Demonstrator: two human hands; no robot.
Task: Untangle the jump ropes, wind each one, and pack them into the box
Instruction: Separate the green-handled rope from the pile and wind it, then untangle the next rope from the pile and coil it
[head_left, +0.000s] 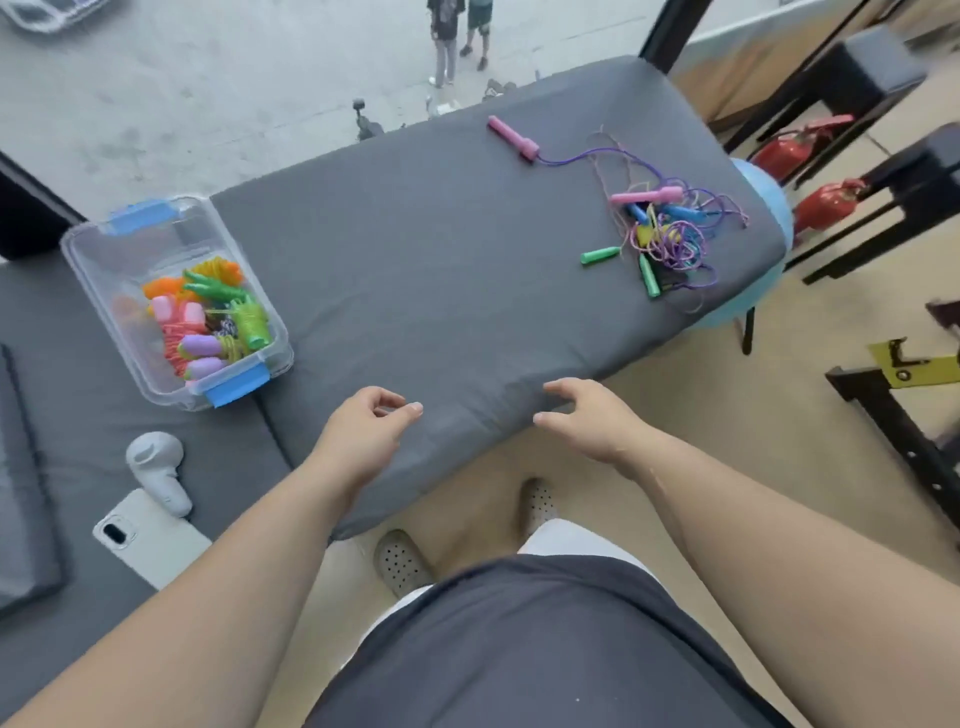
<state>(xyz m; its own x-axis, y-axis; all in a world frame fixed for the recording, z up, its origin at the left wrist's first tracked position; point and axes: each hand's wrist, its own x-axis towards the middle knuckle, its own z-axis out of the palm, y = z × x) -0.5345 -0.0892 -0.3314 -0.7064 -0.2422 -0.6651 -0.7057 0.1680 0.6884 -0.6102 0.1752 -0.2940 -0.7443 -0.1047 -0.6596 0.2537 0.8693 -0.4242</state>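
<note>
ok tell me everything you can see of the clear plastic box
The clear plastic box is rectangular and see-through, with a blue latch at each short end and no lid on. It sits at an angle, at the left, on the grey mat. Wound jump ropes with orange, green, pink and purple handles fill its nearer end. Nothing else touches it.

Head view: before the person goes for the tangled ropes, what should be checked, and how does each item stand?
1. Left hand free: ok, holds nothing.
2. Right hand free: ok, holds nothing.
3. Box open: ok, no lid on it, wound ropes inside.
4. Tangled ropes separated: not ok, knotted pile at the mat's far right.
5. Loose end to start from: ok, pink handle lies apart, cord running into the pile.
6. Number of ropes in the pile: cannot tell.
</note>
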